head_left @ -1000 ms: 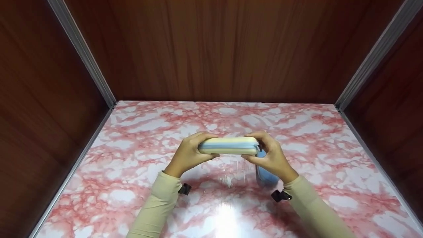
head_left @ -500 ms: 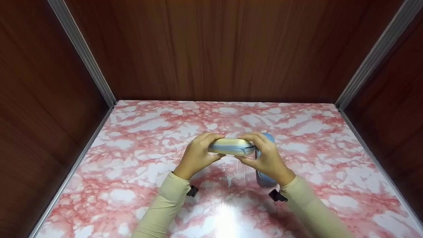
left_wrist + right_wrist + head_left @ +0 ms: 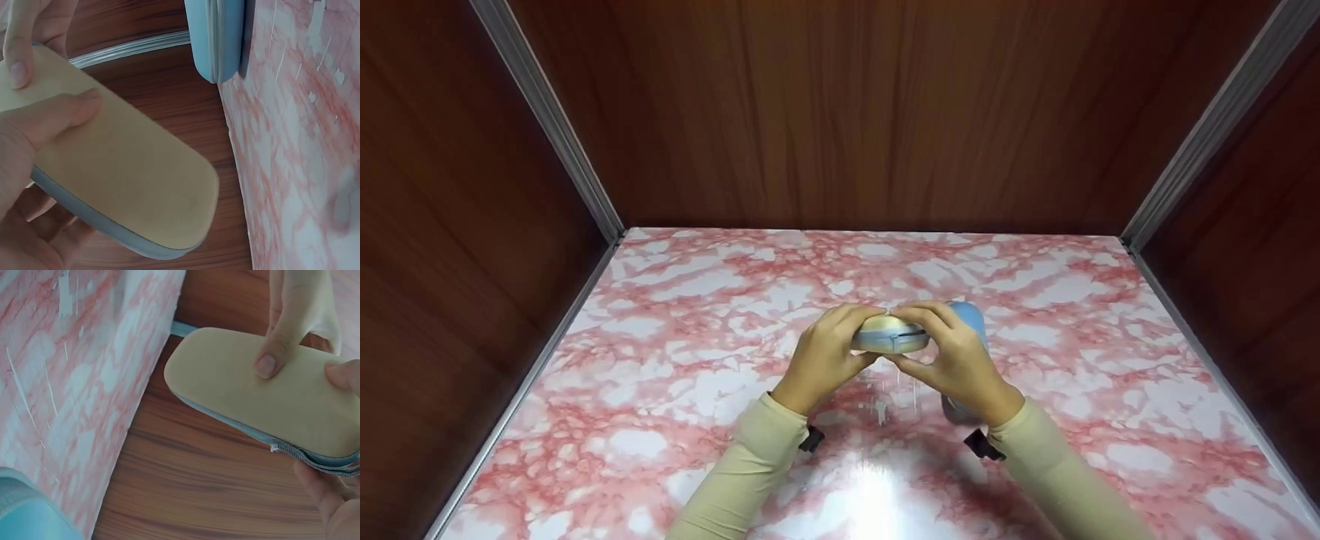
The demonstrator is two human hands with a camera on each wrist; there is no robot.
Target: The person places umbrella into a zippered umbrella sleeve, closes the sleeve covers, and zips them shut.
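Observation:
Both hands hold a pale yellow zippered case [image 3: 889, 341] with a blue-grey zip band, raised above the table. My left hand [image 3: 826, 354] grips it from the left, its thumb on the broad yellow face [image 3: 129, 169] in the left wrist view. On the other side my right hand [image 3: 960, 361] pinches the case between thumb and fingers. In the right wrist view a stretch of zip [image 3: 298, 453] stands slightly parted near the right hand. Behind the right hand lies a blue case [image 3: 969, 319], partly hidden in the head view.
The table [image 3: 660, 375] has a red and white marbled top with some scuffs near its middle. Brown wood-grain panels [image 3: 840, 112] with grey metal corner strips enclose the back and both sides. Light glares off the front of the table.
The yellow case has turned so that its narrower zipped end faces me. Both hands have come closer together, the left moving right. The blue case has stayed in place.

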